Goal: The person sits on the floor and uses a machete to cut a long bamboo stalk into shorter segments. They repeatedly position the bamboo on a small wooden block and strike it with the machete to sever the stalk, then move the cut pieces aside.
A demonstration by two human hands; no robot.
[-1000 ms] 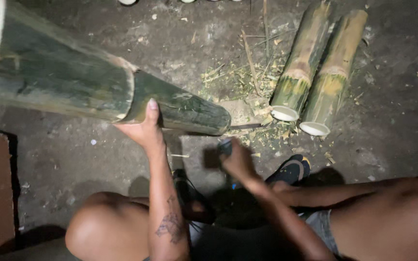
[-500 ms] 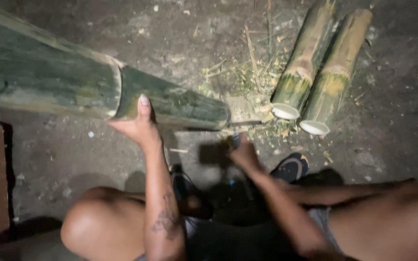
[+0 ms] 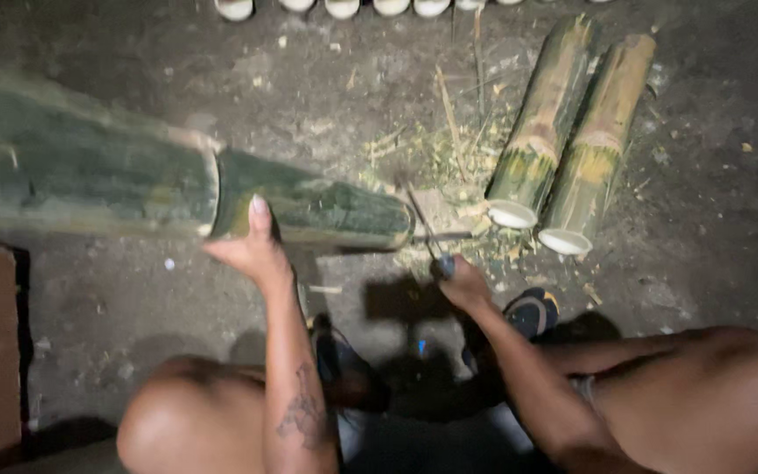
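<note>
**Desk:** What do I run under this one?

**Operator:** A seated worker steadies a long green bamboo pole [image 3: 177, 189] that lies across dirt ground [image 3: 326, 88]. From my remote feed, the left hand [image 3: 252, 250] presses against the pole's near side just past a node, thumb up on the curve, fingers spread beneath. The right hand [image 3: 462, 283] is closed around the handle of a thin blade [image 3: 423, 230], blurred, its tip standing near the pole's cut end.

**Desk:** And the surroundings?

**Operator:** Two shorter bamboo sections [image 3: 563, 140] lie side by side to the right, cut ends toward the worker, with shavings [image 3: 436, 158] scattered between them and the pole. A dark sandal [image 3: 532, 312] shows by the right wrist.

**Desk:** Any note on technique?

**Operator:** My judgement: the bracing hand sits well back from the end, which is wise. I'd keep it there, hold the pole from rolling, and strike square to the rim, away from the knees.
</note>
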